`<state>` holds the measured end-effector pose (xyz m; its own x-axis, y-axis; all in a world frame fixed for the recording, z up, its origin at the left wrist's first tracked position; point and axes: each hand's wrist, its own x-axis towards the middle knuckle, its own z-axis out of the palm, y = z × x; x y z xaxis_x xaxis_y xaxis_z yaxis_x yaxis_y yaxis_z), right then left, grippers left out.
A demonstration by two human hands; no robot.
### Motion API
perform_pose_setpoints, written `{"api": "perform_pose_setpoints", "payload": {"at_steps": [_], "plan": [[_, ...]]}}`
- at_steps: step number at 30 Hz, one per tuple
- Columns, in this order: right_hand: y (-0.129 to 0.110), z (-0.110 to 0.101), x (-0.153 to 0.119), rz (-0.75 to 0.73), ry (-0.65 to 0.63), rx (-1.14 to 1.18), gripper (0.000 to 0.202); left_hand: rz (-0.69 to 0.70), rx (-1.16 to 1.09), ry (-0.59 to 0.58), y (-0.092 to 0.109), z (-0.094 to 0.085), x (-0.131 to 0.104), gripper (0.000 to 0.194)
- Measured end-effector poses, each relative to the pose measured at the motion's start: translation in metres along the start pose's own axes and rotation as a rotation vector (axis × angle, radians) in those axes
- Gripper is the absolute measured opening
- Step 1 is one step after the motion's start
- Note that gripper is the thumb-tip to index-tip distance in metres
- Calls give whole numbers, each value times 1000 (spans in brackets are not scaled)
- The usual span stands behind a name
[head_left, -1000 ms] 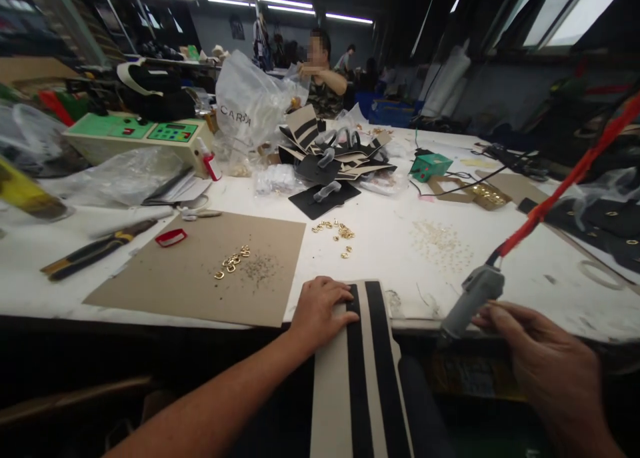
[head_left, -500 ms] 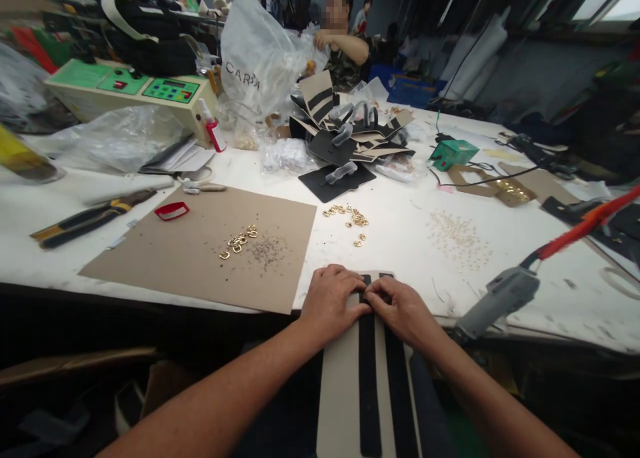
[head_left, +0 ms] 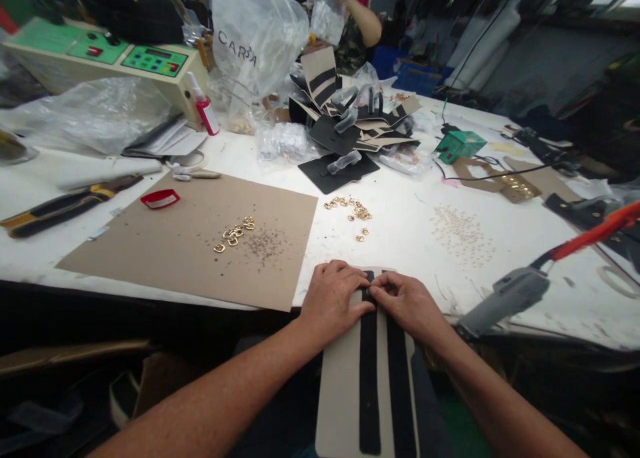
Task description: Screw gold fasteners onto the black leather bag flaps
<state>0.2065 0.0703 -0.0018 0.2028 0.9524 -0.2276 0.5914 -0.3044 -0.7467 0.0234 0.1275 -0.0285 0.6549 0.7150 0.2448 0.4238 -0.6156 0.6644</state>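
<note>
A beige panel [head_left: 339,398] with two black strips [head_left: 369,385] lies across my lap, its far end at the table's front edge. Over that end, my left hand [head_left: 334,299] grips the panel, thumb and fingers closing in on the left strip. Right beside it, my right hand [head_left: 407,303] is closed in a pinch at the same strip. Whatever its fingertips hold is hidden or too small to name. Small gold metal loops [head_left: 361,210] lie on the table beyond my hands.
A brown board [head_left: 185,258] bears more gold loops [head_left: 234,233] and dark bits. A grey power screwdriver [head_left: 507,301] rests at the right edge. Pliers [head_left: 70,208] lie left. Black and beige pieces [head_left: 345,168] are heaped behind, near a plastic bag [head_left: 255,38] and another person [head_left: 363,28].
The view has tilted down slightly, so the table's contents appear shifted. My hands stay at the same end of the panel, with the right fingertips moved only slightly.
</note>
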Motion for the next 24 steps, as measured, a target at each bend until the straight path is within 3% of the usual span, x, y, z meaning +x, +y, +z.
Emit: {"api": "perform_pose_setpoints", "payload": {"at_steps": [4, 7, 10, 14, 16, 20, 24], "plan": [[2, 2, -2, -23, 27, 85, 26, 8, 13, 6, 1, -1, 0, 30], [7, -3, -21, 0, 177, 225, 38, 19, 27, 24, 0, 0, 1, 31], [25, -18, -55, 89, 449, 268, 42, 28, 37, 31, -2, 1, 2, 32], [66, -47, -94, 234, 912, 245, 48, 35, 40, 32, -3, 2, 3, 32], [87, -58, -99, 273, 1024, 299, 59, 35, 43, 31, -2, 1, 4, 33], [113, -67, -84, 295, 890, 362, 77, 18, 50, 31, 1, 0, 3, 32], [114, -70, -66, 313, 811, 184, 54, 13, 42, 34, 3, 0, 2, 30]]}}
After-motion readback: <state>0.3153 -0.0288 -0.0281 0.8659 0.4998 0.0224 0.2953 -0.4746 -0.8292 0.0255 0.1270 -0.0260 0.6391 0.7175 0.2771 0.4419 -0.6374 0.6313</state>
